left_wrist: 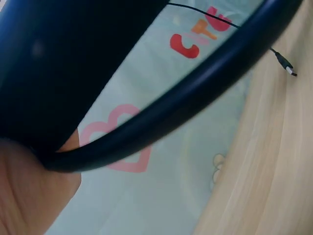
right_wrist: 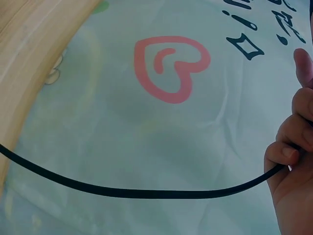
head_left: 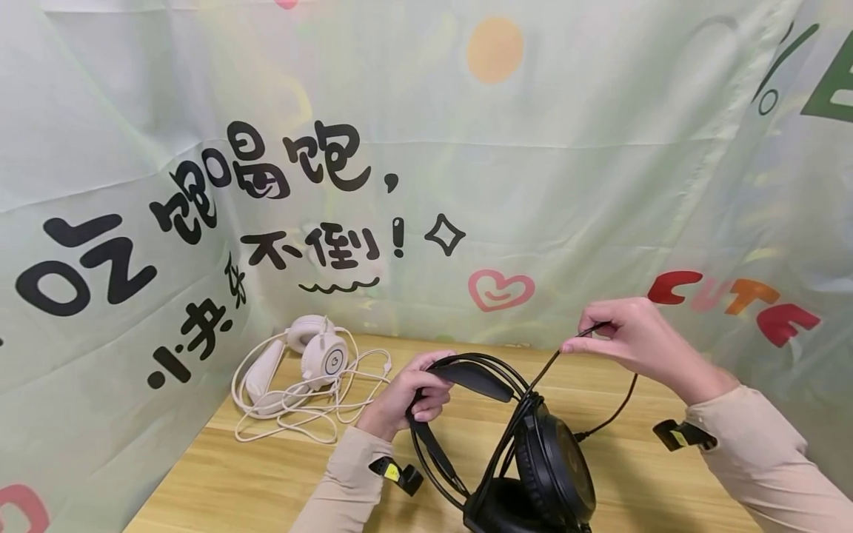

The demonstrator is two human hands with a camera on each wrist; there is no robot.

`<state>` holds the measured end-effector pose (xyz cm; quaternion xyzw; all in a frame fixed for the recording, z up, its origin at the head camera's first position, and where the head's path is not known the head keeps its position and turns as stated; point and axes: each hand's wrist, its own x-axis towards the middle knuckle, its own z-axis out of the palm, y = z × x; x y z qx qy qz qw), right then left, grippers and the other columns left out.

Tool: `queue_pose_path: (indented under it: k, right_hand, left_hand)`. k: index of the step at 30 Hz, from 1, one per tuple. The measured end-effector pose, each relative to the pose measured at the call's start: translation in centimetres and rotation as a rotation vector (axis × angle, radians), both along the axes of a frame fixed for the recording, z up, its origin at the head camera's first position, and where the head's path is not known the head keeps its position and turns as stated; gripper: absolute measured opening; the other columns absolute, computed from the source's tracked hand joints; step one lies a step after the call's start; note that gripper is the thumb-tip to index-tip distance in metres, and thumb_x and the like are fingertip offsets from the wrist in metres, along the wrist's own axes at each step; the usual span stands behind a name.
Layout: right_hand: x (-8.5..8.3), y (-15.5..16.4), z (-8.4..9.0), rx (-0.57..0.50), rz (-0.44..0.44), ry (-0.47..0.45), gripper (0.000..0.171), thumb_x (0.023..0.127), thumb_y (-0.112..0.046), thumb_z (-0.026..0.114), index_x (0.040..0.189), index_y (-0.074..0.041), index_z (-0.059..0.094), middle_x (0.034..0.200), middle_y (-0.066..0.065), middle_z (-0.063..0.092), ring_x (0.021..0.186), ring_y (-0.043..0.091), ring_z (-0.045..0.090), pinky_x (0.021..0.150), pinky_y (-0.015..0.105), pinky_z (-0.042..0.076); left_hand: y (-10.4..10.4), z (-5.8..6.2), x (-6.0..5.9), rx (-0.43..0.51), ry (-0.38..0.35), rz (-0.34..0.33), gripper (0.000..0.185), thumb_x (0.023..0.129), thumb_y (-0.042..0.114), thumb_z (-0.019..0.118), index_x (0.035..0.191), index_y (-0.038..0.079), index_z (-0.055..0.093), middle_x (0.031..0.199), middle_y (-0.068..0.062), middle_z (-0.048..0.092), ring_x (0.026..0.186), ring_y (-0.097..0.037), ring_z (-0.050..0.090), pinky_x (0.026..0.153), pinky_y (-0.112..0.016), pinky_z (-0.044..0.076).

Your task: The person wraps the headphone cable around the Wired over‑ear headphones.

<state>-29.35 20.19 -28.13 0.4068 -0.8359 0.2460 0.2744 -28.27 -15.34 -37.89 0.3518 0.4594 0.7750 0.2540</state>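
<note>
A black over-ear headset stands on the wooden table near the front. My left hand grips its padded headband; in the left wrist view the headband fills the top left against my palm. My right hand is raised to the right and pinches the headset's black cable, pulled taut up from the earcup. The right wrist view shows the cable running into my curled fingers. The cable's plug lies on the table.
A white headset with its tangled white cord lies at the back left of the table. Printed cloth backdrops close in the left, back and right sides.
</note>
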Motion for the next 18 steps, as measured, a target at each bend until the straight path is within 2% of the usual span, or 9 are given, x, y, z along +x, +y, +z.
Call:
queue_pose_path:
  k: [10,18]
  right_hand:
    - [-0.8,0.2,-1.1,-0.034,-0.018,-0.048,0.043,0.073,-0.011,0.097,0.073,-0.036,0.062,0.063,-0.020,0.039,0.057,-0.008,0.025,0.047,0.021,0.027]
    - [-1.3,0.0,-2.0,-0.035,-0.053,-0.082,0.038,0.082,-0.012,0.091,0.071,-0.035,0.063,0.061,-0.021,0.039,0.055,-0.006,0.029,0.049,0.019,0.029]
  left_hand:
    - [0.0,0.1,0.0,0.041,-0.005,-0.004,0.026,0.094,-0.002,0.045,0.106,0.016,0.058,0.061,0.010,0.027,0.040,-0.002,0.023,0.036,-0.014,0.025]
    - [0.2,0.4,0.0,0.082,-0.016,0.005,0.029,0.095,-0.003,0.043,0.107,0.017,0.061,0.059,0.008,0.025,0.039,-0.002,0.023,0.035,-0.014,0.024]
